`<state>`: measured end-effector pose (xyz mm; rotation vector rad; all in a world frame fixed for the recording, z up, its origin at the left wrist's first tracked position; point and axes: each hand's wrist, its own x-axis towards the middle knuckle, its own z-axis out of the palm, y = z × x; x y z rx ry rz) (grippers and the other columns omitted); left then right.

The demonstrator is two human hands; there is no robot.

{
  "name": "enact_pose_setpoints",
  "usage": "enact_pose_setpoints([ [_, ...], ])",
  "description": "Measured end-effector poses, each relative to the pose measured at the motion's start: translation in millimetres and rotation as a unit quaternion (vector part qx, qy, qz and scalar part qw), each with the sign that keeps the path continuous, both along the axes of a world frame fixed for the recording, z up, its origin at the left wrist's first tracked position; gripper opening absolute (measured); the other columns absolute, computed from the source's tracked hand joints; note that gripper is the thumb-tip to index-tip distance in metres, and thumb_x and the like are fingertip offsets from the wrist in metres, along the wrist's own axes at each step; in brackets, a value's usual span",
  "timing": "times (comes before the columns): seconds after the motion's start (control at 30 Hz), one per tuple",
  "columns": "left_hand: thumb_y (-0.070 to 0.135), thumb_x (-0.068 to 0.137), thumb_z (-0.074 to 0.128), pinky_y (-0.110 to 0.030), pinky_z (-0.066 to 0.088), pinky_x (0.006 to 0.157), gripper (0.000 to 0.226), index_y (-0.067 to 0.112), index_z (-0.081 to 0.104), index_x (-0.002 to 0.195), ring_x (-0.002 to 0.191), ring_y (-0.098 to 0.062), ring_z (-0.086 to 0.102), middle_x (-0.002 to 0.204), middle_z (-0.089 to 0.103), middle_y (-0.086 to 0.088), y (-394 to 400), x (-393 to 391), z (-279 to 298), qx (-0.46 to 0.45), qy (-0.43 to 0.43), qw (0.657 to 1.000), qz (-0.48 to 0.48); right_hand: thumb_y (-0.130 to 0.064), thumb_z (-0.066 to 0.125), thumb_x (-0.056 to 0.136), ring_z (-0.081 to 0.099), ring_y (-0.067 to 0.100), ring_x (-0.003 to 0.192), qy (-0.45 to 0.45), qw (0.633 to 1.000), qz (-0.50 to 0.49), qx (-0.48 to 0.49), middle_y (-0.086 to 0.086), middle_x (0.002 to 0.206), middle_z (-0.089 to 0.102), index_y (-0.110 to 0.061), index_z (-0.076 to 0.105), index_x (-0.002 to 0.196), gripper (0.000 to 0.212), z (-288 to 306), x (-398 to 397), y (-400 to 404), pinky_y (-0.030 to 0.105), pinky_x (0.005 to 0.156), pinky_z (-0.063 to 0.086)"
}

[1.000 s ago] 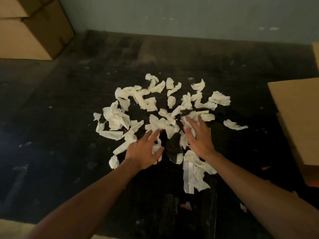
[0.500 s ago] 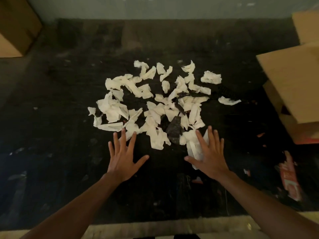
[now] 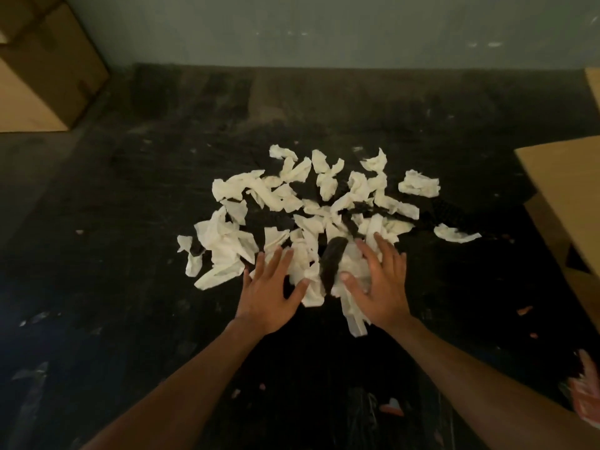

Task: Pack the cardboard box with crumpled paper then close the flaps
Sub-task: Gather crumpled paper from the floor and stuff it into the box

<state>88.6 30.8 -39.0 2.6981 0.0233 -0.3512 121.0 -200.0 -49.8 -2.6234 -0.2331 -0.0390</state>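
Down on the dark floor (image 3: 130, 287), a scatter of crumpled paper pieces (image 3: 227, 245), white, spread loosely across the middle. Left hand (image 3: 271, 295) flat, fingers straight and spread, fingertips touching the near edge of the pile. Right hand (image 3: 381, 284) likewise flat and spread, pressed on the near-right pieces, thumb pointing inward. Hands apart, gripping nothing, with a dark scrap (image 3: 331, 258) standing between them among the paper. One stray white piece (image 3: 456, 233) apart to the right of the pile.

At the right edge, a cardboard box (image 3: 565, 196), cut off by the frame; only a pale flap and part of a side visible, inside hidden, so contents impossible to tell. Far left, stacked cardboard boxes (image 3: 42, 69) against the grey wall (image 3: 292, 27), also cropped. Near right corner, something reddish and white (image 3: 584, 397), blurred and half out of view, not identifiable. Small reddish bits (image 3: 391, 409) on the floor near the forearms, too small to name.
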Motion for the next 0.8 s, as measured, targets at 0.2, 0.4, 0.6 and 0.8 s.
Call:
enact_pose_setpoints([
  [0.2, 0.072, 0.090, 0.025, -0.050, 0.051, 0.091, 0.066, 0.035, 0.036, 0.144, 0.118, -0.025, 0.056, 0.140, 0.050, -0.005, 62, 13, 34, 0.009, -0.180, 0.973, 0.143, -0.069, 0.030, 0.089, 0.006, 0.037, 0.145, -0.005, 0.984, -0.173, -0.029, 0.010, 0.160, 0.007, -0.040, 0.017, 0.148, 0.066, 18, 90, -51, 0.066, 0.112, 0.002],
  [0.4, 0.083, 0.083, 0.023, -0.064, 0.004, 0.114, 0.083, 0.042, 0.008, 0.153, 0.148, -0.040, -0.005, 0.164, -0.002, -0.007, 97, 65, -4, -0.014, -0.062, 0.938, 0.342, -0.080, 0.016, 0.083, -0.008, 0.035, 0.147, 0.166, 0.939, -0.299, -0.033, 0.002, 0.162, -0.010, -0.050, 0.006, 0.148, 0.073, 8, 157, -81, 0.069, 0.110, -0.003],
  [0.6, 0.080, 0.086, 0.018, -0.060, -0.003, 0.117, 0.075, 0.044, 0.014, 0.151, 0.149, -0.037, -0.008, 0.164, 0.001, -0.005, 59, 86, -18, -0.012, -0.017, 0.968, 0.252, -0.074, 0.008, 0.087, -0.002, 0.033, 0.148, 0.200, 0.967, -0.148, -0.058, 0.001, 0.162, 0.005, -0.048, 0.015, 0.147, 0.066, -1, 155, -44, 0.064, 0.111, -0.007],
  [0.8, 0.076, 0.088, 0.014, -0.058, -0.004, 0.118, 0.068, 0.049, 0.009, 0.150, 0.149, -0.033, -0.007, 0.165, 0.002, -0.002, 16, 87, -13, -0.027, -0.002, 0.991, 0.130, -0.074, 0.002, 0.086, -0.002, 0.027, 0.148, 0.175, 0.983, -0.013, -0.055, -0.002, 0.162, 0.008, -0.046, 0.013, 0.148, 0.069, -4, 122, -7, 0.059, 0.114, -0.010],
])
